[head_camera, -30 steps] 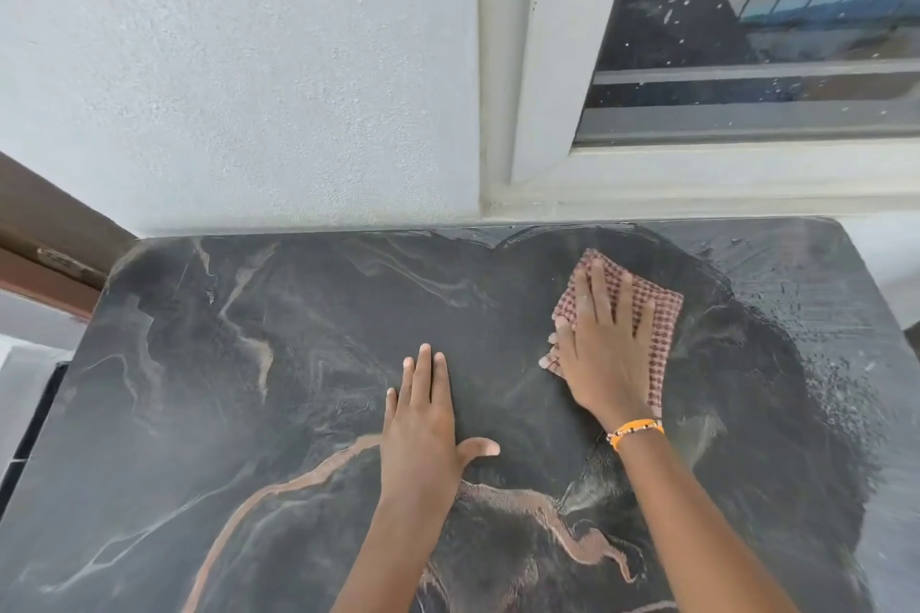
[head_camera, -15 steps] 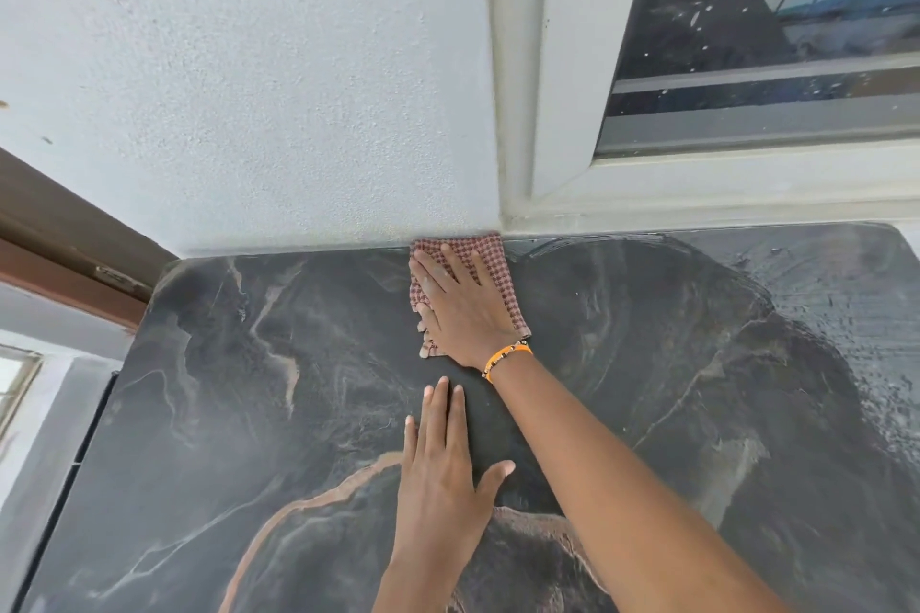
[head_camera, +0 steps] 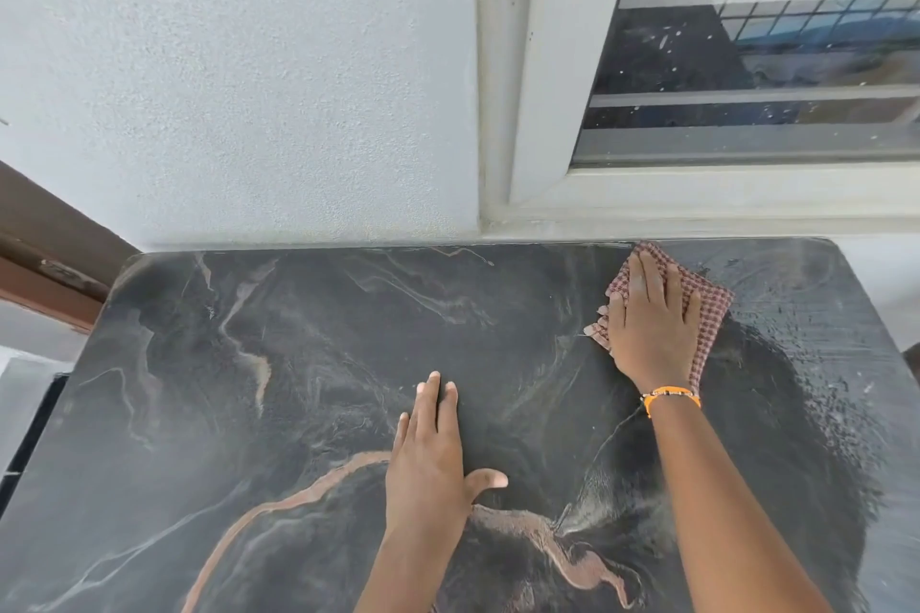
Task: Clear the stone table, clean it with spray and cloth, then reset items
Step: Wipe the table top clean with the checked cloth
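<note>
The dark veined stone table [head_camera: 279, 363] fills the lower half of the view, with nothing standing on it. My right hand [head_camera: 649, 324] presses flat on a red-and-white checked cloth [head_camera: 709, 309] at the table's far right, close to the wall edge; an orange band is on that wrist. My left hand [head_camera: 430, 453] lies palm down on the bare stone near the middle, fingers together, thumb out, holding nothing. Fine wet droplets and streaks show on the right side of the tabletop. No spray bottle is in view.
A white textured wall [head_camera: 249, 90] runs along the table's far edge. A white-framed window [head_camera: 747, 65] with a grille sits above the right half. A brown wooden frame [head_camera: 45, 254] is at the far left.
My right hand has swept the cloth from the middle of the far edge to the far right corner area. My left hand has stayed planted on the stone.
</note>
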Available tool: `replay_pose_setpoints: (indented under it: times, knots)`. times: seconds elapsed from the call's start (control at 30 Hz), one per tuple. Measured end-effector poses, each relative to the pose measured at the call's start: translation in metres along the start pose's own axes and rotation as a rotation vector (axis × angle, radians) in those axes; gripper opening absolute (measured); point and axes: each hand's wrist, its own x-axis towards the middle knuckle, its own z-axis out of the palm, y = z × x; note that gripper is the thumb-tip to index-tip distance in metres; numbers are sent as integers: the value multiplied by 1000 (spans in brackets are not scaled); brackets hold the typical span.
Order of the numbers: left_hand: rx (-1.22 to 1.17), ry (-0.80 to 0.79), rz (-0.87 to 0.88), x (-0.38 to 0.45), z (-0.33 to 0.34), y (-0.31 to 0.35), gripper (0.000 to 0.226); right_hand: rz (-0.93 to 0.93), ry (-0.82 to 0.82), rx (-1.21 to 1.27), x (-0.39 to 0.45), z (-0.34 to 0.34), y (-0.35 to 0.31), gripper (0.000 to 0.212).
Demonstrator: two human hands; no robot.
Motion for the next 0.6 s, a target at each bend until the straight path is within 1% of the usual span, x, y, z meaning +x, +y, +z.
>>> replay_pose_setpoints:
  times: [0.07, 0.1, 0.13, 0.17, 0.3, 0.37, 0.4, 0.47, 0.53, 0.6]
  knots:
    - [-2, -5, -3, -1, 0, 0, 107, 90, -17, 16, -12, 2, -10, 57]
    - [-1, -9, -2, -1, 0, 0, 107, 111, -25, 25, -19, 3, -20, 58]
    - [2, -12, 0, 0, 1, 0, 107, 92, -30, 23, -26, 6, -32, 59]
    - [8, -13, 0, 0, 1, 0, 107, 26, -35, 10, -32, 9, -46, 60]
    - [39, -46, -7, 1, 0, 4, 106, -401, -132, -6, -44, 20, -96, 62]
    - [64, -47, -18, 1, -2, 13, 107, -548, -164, -31, -37, 21, -98, 60]
    - [64, -50, -10, 1, -2, 21, 107, -587, -165, -37, -31, 19, -91, 58]
    - [51, -80, 46, 1, 1, 39, 107, -592, -158, -40, -17, 15, -70, 56]
    - [61, -131, 127, 3, 6, 61, 107, -509, -131, -40, -1, 9, -38, 55]
    - [87, -192, 176, 5, 14, 85, 110, -387, -97, -33, 17, -1, 3, 55]
